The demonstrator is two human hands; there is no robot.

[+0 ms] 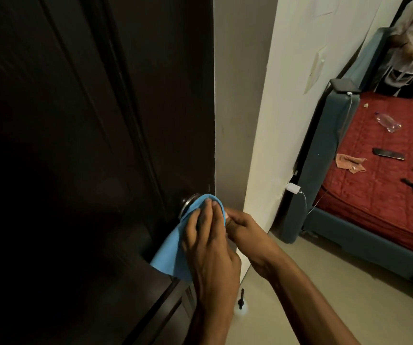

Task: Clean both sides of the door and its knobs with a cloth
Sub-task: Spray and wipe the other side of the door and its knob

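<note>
Head view: left hand [208, 241] fingers [206, 212] together press cloth [173, 250] over knob [188, 202].

Blue cloth [173, 252] draped over metal knob [188, 202]; dark door [76, 145] shut.

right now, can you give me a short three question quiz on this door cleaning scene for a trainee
1. True or false: the blue cloth is draped over the door knob.
2. Which hand presses the cloth onto the knob: A) left hand B) right hand C) neither?
3. Fill in: the plastic bottle lies on the red ____.

Key
1. True: the cloth covers most of the knob, with its metal base showing at the left.
2. A: the left hand's fingers lie flat on the cloth; the right hand sits at the door edge behind it.
3. Bedspread.
</note>
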